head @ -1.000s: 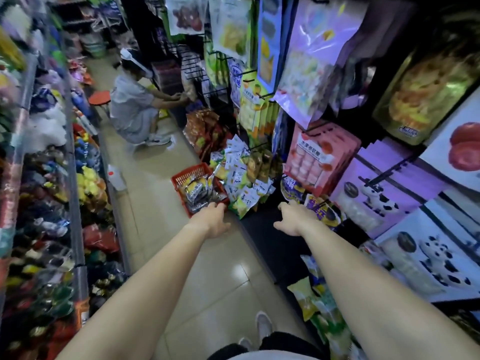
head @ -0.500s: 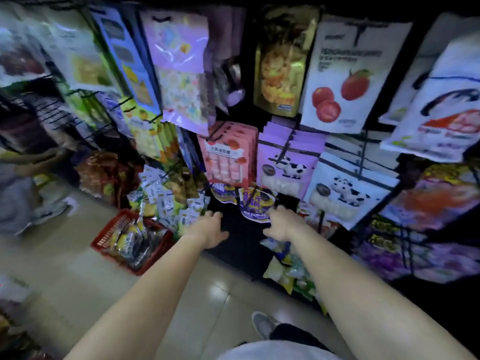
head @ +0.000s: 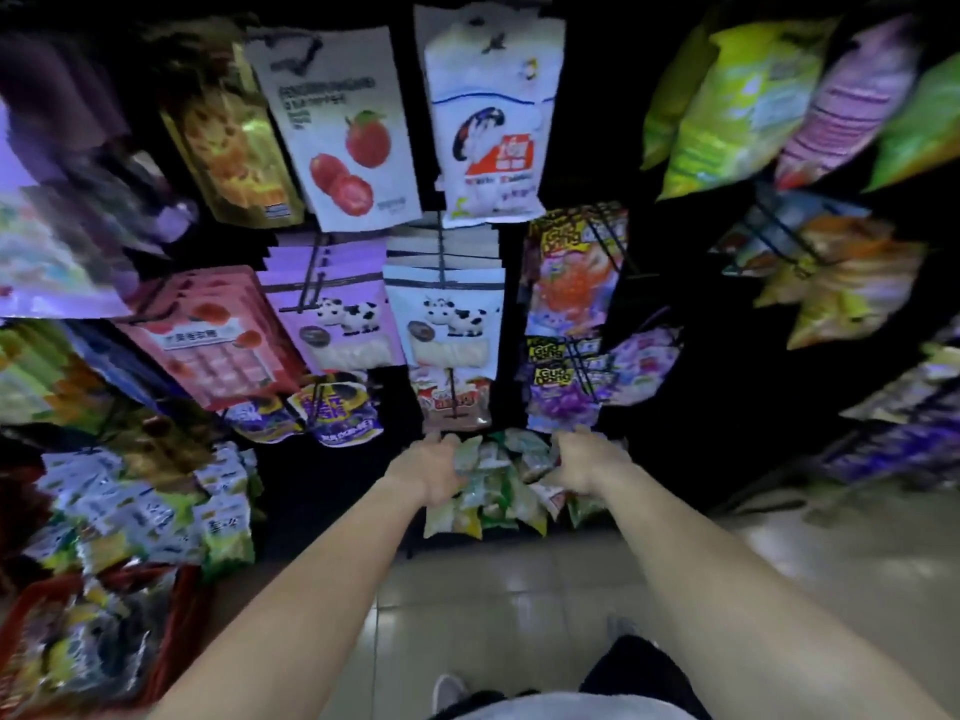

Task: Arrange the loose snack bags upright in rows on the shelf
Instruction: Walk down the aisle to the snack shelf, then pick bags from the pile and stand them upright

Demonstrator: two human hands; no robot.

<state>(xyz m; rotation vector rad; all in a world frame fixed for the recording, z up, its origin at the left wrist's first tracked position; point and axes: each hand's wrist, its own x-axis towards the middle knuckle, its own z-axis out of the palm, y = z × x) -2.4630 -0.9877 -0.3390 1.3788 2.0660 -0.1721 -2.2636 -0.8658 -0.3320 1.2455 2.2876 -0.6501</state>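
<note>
Green-white snack bags [head: 493, 493] lie jumbled, axes mixed; L hand [head: 428, 467], R hand [head: 584, 462] grip unclear.

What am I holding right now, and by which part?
Cannot be told. The left hand and right hand flank the pile of snack bags, one on each side, but blur hides any grip.

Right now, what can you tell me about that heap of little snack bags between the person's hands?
The heap of snack bags is a jumble of small glossy pouches, plastic or foil, mostly green, yellow and white. They lie tilted and overlapping, not upright in rows, on the dark bottom shelf just above the floor. The left-hand grip touches its left edge, the right-hand grip its right; whether either holds a bag is too blurred to tell.
</note>
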